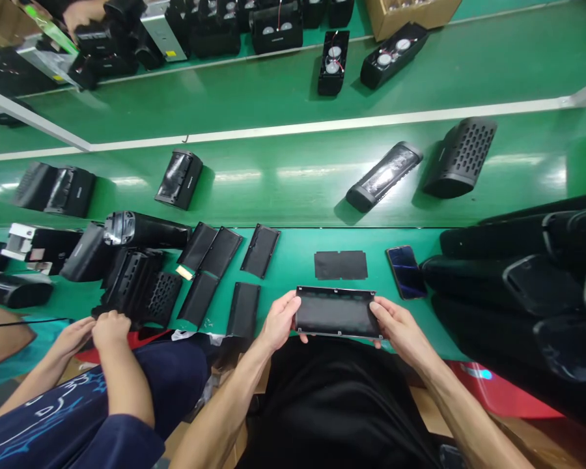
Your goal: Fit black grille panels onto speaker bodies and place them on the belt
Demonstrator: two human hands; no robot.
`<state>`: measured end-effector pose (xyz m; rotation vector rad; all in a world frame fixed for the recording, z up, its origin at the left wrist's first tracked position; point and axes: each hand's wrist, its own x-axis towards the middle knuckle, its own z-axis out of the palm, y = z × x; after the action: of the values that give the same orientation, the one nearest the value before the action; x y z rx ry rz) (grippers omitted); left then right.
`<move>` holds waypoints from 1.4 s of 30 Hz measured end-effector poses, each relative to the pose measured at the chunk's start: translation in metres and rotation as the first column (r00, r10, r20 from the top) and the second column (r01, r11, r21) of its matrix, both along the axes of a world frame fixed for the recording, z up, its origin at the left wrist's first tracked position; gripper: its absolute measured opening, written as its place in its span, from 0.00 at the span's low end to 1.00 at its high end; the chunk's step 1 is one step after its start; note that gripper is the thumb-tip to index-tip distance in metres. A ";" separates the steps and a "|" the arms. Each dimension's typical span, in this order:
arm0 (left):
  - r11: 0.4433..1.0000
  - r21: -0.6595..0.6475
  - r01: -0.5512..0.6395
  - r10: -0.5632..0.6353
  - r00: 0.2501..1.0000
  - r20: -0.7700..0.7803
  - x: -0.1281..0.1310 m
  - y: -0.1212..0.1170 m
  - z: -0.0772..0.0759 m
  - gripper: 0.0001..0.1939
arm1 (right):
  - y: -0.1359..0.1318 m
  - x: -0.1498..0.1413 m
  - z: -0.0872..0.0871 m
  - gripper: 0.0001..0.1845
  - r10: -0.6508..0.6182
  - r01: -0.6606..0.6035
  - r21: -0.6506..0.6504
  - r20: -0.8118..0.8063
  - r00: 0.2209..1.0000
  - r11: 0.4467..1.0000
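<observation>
A flat black rectangular panel (334, 312) is held at the near edge of the green table, just above my lap. My left hand (279, 320) grips its left end with thumb on top and fingers curled under. My right hand (395, 322) grips the right end the same way. A thin black sheet (340, 265) lies flat on the table just beyond the panel. A dark smartphone (405, 271) lies to the right of that sheet.
Several black panels (219, 270) lie to the left. A co-worker's hands (95, 329) rest by black speaker housings (137, 283). Speaker bodies (385, 174) ride the green conveyor (293, 189). Stacked black shells (527, 293) fill the right side.
</observation>
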<state>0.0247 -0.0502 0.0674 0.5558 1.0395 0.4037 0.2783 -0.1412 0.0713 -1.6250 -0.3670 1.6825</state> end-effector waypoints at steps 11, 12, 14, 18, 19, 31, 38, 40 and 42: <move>0.997 0.043 0.060 -0.060 0.998 0.002 -0.007 -0.007 -0.010 0.25 | 0.001 -0.001 -0.003 0.24 0.000 0.000 0.001 0.026 1.000 1.000; 0.997 0.046 0.064 -0.064 0.998 0.006 -0.007 -0.007 -0.010 0.25 | 0.001 0.000 -0.004 0.23 0.001 -0.001 0.001 0.028 1.000 1.000; 0.997 0.053 0.062 -0.063 0.998 0.015 -0.008 -0.007 -0.010 0.23 | 0.001 0.000 -0.005 0.23 0.002 -0.002 -0.001 0.035 0.999 1.000; 0.997 0.045 0.056 -0.058 0.997 0.052 -0.009 -0.005 -0.009 0.25 | 0.003 0.000 -0.005 0.24 0.002 -0.002 -0.002 0.048 0.999 1.000; 0.998 0.040 0.058 -0.060 0.996 0.062 -0.009 -0.005 -0.009 0.26 | 0.003 0.000 -0.004 0.25 0.001 -0.001 -0.001 0.051 0.999 1.000; 0.992 0.084 0.094 -0.105 0.985 0.136 -0.015 -0.003 -0.011 0.34 | -0.002 0.005 -0.006 0.26 -0.030 0.030 0.023 -0.017 0.999 0.999; 0.979 0.165 0.117 -0.144 0.976 0.162 -0.021 -0.001 -0.013 0.39 | -0.003 0.012 -0.007 0.23 0.007 -0.010 0.106 0.033 0.999 0.994; 0.976 0.177 0.126 -0.156 0.974 0.164 -0.023 -0.001 -0.016 0.39 | -0.001 0.011 -0.007 0.23 0.002 -0.005 0.114 0.022 1.000 0.993; 0.974 0.180 0.141 -0.170 0.972 0.163 -0.025 0.000 -0.019 0.39 | 0.000 0.010 -0.006 0.23 -0.005 0.004 0.117 0.010 1.000 0.993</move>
<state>-0.0002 -0.0499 0.0488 0.7336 0.7885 0.3958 0.2879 -0.1407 0.0653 -1.5478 -0.4581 1.6196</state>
